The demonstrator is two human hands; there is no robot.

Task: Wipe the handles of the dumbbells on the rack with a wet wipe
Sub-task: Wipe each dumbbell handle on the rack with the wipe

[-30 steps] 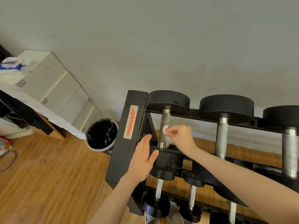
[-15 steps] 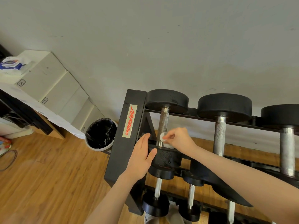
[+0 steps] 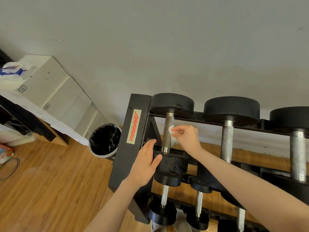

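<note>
My right hand (image 3: 188, 139) pinches the wet wipe (image 3: 172, 131) between thumb and fingertips and holds it against the right side of the handle (image 3: 167, 133) of the leftmost dumbbell (image 3: 171, 104) on the top tier of the rack (image 3: 132, 139). Only a small white wad shows beside the knurled bar — most of the wipe is hidden behind my fingers, and I cannot tell how far it wraps round the handle. My left hand (image 3: 145, 162) lies with straight fingers together, grasping nothing, its palm against the near black head of that same dumbbell, with the thumb on the head's near face; the head's left edge is covered by the hand.

To the right, a second dumbbell (image 3: 231, 109) rests on the top tier, its near head hidden behind my right forearm. A third (image 3: 291, 118) is cut off by the right edge. On the lower tier, smaller dumbbells (image 3: 163, 213) are partly cut off at the bottom.

Left of the rack a bin (image 3: 104, 139) with a black liner stands on the wooden floor (image 3: 50, 181). Farther left white boxes (image 3: 55, 87) line the wall — on the farthest sits a pack of wipes (image 3: 12, 70), its print too small to read.
</note>
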